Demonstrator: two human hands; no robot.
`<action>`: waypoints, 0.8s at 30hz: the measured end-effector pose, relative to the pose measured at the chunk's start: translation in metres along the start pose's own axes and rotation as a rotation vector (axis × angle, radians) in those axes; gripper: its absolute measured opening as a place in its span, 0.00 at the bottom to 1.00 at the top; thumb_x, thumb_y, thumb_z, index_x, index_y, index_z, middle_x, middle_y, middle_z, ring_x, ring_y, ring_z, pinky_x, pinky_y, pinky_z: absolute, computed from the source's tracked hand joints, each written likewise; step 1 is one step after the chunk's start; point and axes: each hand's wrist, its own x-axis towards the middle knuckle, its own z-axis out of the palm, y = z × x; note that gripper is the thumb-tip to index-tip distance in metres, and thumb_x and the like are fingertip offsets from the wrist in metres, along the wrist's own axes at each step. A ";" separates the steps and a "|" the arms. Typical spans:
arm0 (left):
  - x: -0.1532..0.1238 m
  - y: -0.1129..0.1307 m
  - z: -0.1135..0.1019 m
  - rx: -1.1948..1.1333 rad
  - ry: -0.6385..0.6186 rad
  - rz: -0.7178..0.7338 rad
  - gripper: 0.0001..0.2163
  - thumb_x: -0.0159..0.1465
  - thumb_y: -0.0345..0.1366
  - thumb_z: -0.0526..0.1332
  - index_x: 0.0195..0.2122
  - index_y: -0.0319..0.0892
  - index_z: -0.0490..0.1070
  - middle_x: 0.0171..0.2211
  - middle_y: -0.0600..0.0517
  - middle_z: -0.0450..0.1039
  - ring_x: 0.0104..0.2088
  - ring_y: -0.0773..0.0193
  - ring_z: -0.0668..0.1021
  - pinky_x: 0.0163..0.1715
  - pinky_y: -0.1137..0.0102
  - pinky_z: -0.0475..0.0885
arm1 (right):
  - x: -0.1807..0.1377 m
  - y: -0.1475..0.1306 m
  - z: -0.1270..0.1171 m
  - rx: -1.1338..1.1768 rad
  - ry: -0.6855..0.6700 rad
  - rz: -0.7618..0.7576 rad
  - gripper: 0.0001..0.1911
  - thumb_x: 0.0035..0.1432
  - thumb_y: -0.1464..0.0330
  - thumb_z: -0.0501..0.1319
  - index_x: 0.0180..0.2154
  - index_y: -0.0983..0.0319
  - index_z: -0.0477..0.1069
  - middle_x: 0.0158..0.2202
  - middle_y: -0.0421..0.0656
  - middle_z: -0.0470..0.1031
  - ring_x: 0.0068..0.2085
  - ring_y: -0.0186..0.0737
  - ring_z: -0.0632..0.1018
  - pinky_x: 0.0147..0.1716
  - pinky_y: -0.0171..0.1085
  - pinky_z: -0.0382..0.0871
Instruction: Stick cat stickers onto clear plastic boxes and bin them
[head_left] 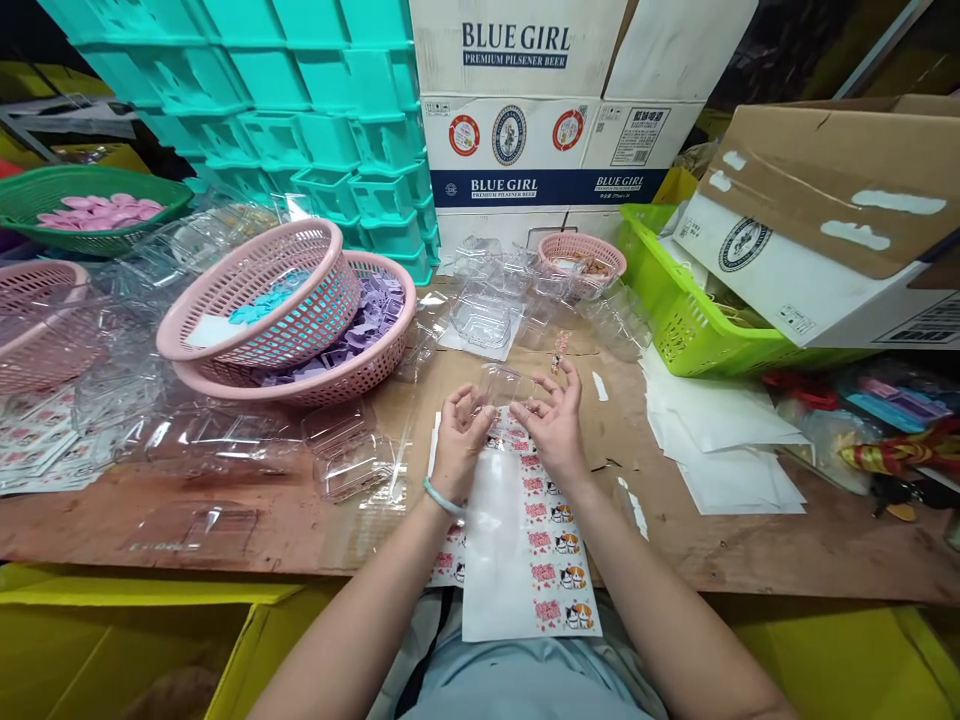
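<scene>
Both hands are raised over the table's front, a small clear plastic box (501, 384) between them. My left hand (461, 440), with a pale green bangle at the wrist, has its thumb and fingers closed on the box's left side. My right hand (555, 430) pinches the right side between thumb and fingers. A small printed sticker (555, 362) shows at a raised right fingertip. Below the hands lies a sticker sheet (495, 560), its left part bare and its right column printed with pink lettering and cartoon cats. Another printed sheet (445, 562) is partly hidden under it.
Pink baskets (386, 375) with blue and purple pieces stand left, among clear plastic boxes (349, 465). Turquoise crates (330, 130) and beer cartons (517, 140) rise behind. On the right are white papers (720, 430), a lime basket (679, 320) and an open carton (810, 220).
</scene>
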 end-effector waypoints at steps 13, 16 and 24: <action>-0.020 0.036 -0.022 -0.074 -0.233 -0.333 0.20 0.58 0.49 0.64 0.48 0.46 0.67 0.43 0.48 0.73 0.40 0.59 0.79 0.37 0.65 0.76 | 0.048 0.001 -0.069 -0.188 0.317 0.015 0.46 0.40 0.64 0.70 0.60 0.56 0.52 0.44 0.42 0.66 0.37 0.38 0.75 0.43 0.47 0.73; -0.040 0.030 -0.027 0.009 -0.243 -0.402 0.19 0.58 0.49 0.65 0.46 0.46 0.69 0.42 0.49 0.73 0.40 0.60 0.79 0.37 0.67 0.76 | 0.031 -0.027 -0.071 -0.524 0.419 -0.257 0.32 0.46 0.62 0.69 0.53 0.57 0.64 0.51 0.46 0.64 0.54 0.45 0.69 0.59 0.50 0.59; -0.058 0.010 -0.029 0.147 -0.144 -0.374 0.24 0.54 0.48 0.68 0.48 0.43 0.74 0.45 0.46 0.73 0.42 0.60 0.77 0.45 0.64 0.72 | -0.067 -0.063 -0.031 -0.247 -0.242 0.141 0.11 0.55 0.59 0.65 0.34 0.60 0.75 0.30 0.40 0.74 0.31 0.35 0.73 0.32 0.35 0.70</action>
